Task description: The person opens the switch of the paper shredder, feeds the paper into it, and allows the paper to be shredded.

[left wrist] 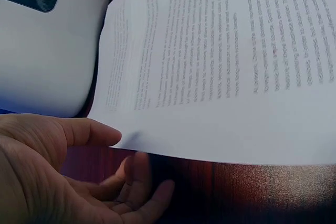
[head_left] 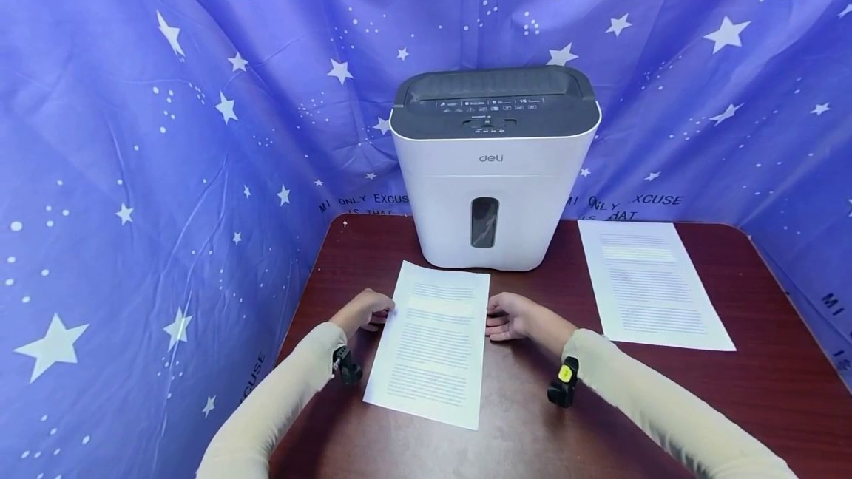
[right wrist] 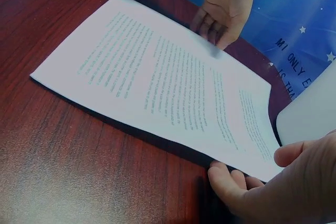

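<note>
A printed sheet of paper (head_left: 435,350) hovers just over the table in front of the shredder, casting a dark shadow beneath its edges. My left hand (head_left: 368,309) holds its left edge near the far end, thumb (left wrist: 102,132) on top and curled fingers below. Opposite it, my right hand (head_left: 512,318) grips the right edge, its thumb (right wrist: 292,153) above and fingers (right wrist: 227,178) tucked under. Right behind the sheet stands a white paper shredder (head_left: 446,205) with a dark grey top and a slot across it.
A second printed sheet (head_left: 655,287) lies flat on the table at the right, beside the shredder. The dark red wooden table (head_left: 559,442) has rounded far corners. Blue star-patterned curtains (head_left: 220,168) hang close around its left, back and right sides.
</note>
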Demonstrator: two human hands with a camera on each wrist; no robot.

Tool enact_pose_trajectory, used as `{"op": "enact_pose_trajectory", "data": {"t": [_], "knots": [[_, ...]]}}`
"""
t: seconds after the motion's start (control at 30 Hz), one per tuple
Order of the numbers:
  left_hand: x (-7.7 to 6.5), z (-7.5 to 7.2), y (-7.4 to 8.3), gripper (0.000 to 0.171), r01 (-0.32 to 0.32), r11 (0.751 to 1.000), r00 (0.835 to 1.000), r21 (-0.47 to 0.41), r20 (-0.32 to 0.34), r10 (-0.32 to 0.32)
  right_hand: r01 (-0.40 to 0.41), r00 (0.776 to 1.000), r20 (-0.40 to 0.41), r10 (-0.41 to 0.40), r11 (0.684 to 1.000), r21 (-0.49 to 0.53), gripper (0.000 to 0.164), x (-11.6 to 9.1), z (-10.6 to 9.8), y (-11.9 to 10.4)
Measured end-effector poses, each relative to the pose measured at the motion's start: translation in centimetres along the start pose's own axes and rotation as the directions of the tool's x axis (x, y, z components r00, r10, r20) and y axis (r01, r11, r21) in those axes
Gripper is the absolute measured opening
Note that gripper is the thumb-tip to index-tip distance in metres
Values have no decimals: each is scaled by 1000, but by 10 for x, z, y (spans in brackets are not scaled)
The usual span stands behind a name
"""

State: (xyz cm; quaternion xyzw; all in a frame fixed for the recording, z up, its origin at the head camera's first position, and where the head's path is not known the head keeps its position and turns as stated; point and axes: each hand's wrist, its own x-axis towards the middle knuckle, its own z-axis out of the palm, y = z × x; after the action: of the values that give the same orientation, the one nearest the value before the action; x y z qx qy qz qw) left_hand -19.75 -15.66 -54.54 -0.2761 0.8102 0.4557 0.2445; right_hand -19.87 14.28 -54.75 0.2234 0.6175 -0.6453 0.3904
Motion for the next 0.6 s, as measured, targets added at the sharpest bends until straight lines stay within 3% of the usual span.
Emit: {"op": "enact_pose_trajectory", "data": {"t": [0.17, 0.27, 0.33, 0.4, 0.43, 0.5, 0.57, 0.6], "knots": [[-1, 4, 0, 6, 1, 1000, 1000, -27, 4, 0, 5, 1000, -2, -5, 1000, -9, 17, 2, -2, 3], [8, 6, -3, 13, -1, 1000, 1000, -30, 25, 2, 21, 1000, 12, -21, 1000, -16, 15, 2, -4, 5], [44, 10, -18, 18, 17, 998, 996, -65, 86, -11, 30, 999, 26, -30, 1000, -9, 16, 2, -5, 7], [96, 17, -40, 21, 34, 994, 988, -102, 155, -18, 36, 998, 43, -36, 999, 6, 18, 2, -6, 10], [110, 22, -50, 22, 38, 992, 986, -119, 168, -17, 38, 998, 55, -38, 999, 12, 18, 2, -7, 11], [166, 32, -75, 19, 78, 983, 972, -168, 232, -37, 39, 997, 68, -41, 999, 29, 18, 3, -8, 14], [194, 37, -89, 17, 75, 976, 960, -206, 281, -14, 46, 995, 84, -49, 998, 38, 19, 4, -10, 17], [199, 39, -91, 17, 74, 972, 952, -223, 305, -2, 52, 994, 92, -55, 998, 40, 19, 4, -10, 18]]}}
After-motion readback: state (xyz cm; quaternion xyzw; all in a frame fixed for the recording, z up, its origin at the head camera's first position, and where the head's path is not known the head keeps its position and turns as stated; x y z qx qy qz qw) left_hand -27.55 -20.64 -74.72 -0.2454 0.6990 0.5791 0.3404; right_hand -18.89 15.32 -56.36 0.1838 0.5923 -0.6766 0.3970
